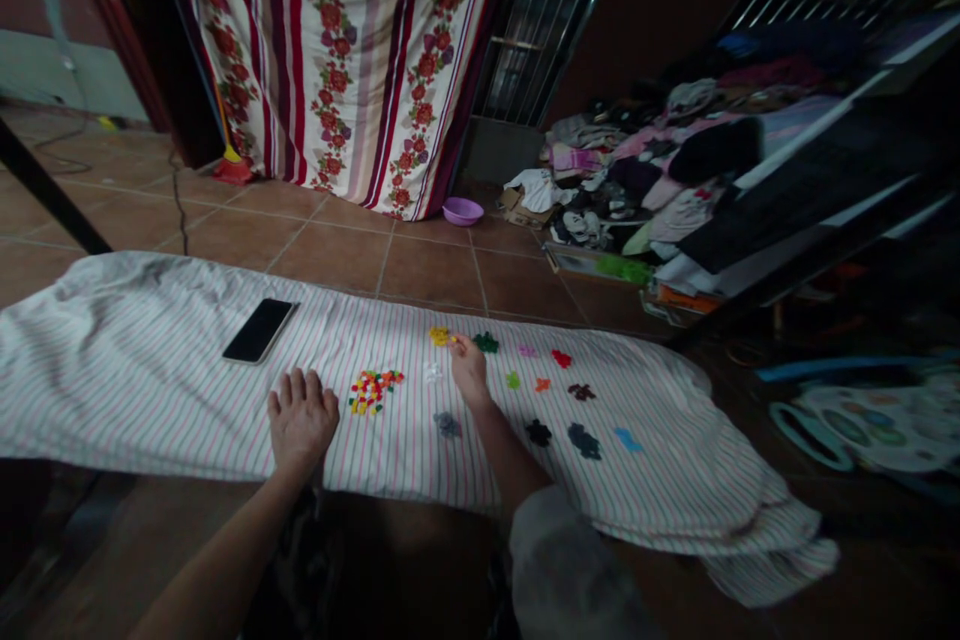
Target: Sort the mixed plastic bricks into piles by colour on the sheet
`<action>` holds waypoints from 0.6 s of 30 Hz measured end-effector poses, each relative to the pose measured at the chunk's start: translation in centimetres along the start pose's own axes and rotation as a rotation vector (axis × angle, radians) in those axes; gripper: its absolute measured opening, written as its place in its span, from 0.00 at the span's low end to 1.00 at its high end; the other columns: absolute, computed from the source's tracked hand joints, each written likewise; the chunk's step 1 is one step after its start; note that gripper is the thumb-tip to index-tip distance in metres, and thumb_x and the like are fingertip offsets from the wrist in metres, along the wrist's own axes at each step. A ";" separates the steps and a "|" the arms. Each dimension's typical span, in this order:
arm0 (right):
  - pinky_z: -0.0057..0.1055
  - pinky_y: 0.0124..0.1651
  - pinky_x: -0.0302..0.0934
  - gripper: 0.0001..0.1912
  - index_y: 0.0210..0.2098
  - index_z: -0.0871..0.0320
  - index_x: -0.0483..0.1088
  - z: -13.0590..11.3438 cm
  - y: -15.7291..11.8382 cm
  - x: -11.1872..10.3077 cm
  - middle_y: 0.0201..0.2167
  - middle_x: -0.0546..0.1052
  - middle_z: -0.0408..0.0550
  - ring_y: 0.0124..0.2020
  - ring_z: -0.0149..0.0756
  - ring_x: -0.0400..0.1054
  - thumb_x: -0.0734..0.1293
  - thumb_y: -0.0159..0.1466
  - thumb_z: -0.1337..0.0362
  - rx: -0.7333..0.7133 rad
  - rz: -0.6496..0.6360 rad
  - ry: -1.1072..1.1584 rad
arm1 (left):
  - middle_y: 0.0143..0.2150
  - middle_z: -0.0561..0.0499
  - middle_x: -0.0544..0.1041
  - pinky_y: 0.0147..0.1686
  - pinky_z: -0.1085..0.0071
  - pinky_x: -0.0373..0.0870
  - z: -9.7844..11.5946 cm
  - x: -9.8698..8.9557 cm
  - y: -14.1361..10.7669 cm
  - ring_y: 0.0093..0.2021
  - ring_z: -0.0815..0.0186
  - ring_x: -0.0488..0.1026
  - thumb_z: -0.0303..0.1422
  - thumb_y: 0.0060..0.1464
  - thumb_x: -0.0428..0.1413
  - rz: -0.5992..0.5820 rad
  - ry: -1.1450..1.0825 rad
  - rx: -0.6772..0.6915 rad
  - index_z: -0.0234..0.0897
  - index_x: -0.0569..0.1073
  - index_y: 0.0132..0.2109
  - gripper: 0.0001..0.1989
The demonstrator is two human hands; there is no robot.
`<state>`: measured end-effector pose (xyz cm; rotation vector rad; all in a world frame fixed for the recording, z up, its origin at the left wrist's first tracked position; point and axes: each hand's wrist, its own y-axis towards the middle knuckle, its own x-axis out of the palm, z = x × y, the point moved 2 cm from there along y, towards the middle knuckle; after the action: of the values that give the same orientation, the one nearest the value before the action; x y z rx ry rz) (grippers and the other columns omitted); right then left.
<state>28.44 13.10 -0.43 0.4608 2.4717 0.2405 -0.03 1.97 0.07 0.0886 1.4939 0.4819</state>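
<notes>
My left hand (pixel 302 417) lies flat on the striped cloth (pixel 172 390), fingers apart, left of a mixed pile of small coloured pieces (pixel 370 393). My right hand (pixel 469 367) pinches a small yellow piece (pixel 454 340) just right of the yellow pile (pixel 438 335). Close by are a dark green pile (pixel 487 342), a white pile (pixel 433 373) and a grey pile (pixel 448 425). Farther right lie pink (pixel 528 351), red (pixel 561 358), light green (pixel 513 380), orange (pixel 542 385), brown (pixel 581 392), black (pixel 538 433), dark grey-blue (pixel 584 440) and blue (pixel 628 439) groups.
A black-screened phone (pixel 260 330) rests on the cloth at the left. Beyond the cloth's far edge, a purple basin (pixel 463 211) stands on the tiled floor by a flowered curtain (pixel 337 60). Heaped clothes (pixel 660 160) fill the back right.
</notes>
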 end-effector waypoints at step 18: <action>0.34 0.49 0.67 0.17 0.44 0.57 0.74 3.5 4.4 2.6 0.40 0.80 0.50 0.45 0.41 0.74 0.61 0.58 0.68 0.173 -0.065 -0.029 | 0.63 0.32 0.66 0.62 0.48 0.54 0.1 -0.4 0.2 0.65 0.45 0.58 0.37 0.60 0.40 -0.021 0.001 -0.005 0.25 0.67 0.60 0.27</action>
<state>29.76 18.42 -3.45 0.4519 2.4848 -0.0068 0.05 2.02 0.52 0.0686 1.4932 0.4693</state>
